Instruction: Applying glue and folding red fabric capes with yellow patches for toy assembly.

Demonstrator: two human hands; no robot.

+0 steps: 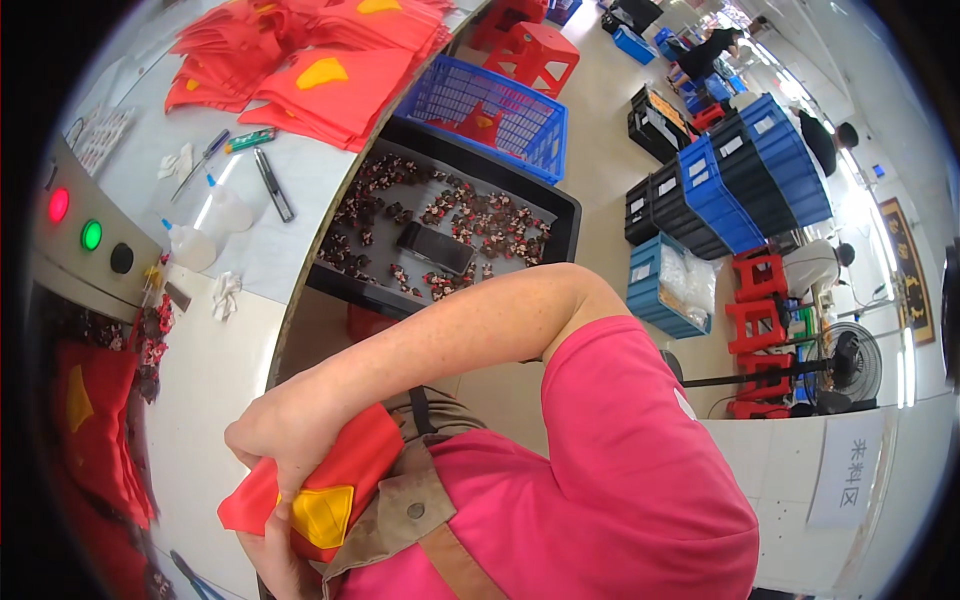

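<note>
A red cloth piece (365, 447) with a yellow patch (325, 513) is held close in front of my body, over the edge of the table. My right hand (290, 432), its arm bent with the elbow raised, grips the cloth along its upper side; its fingertips are partly hidden. Below it, my left hand (275, 560) grips the lower side, with a finger or thumb beside the yellow patch. The rest of that hand is hidden by cloth or cut off by the frame edge.
A machine with red and green lights (92, 235) stands at the left, with red cloth (100, 450) beneath it. Stacked red cloth pieces (330, 95), plastic bottles (190, 247) and a pen-like tool (272, 185) lie on the table. Beside it, a black tray (545, 195) holds many small dark-and-red pieces.
</note>
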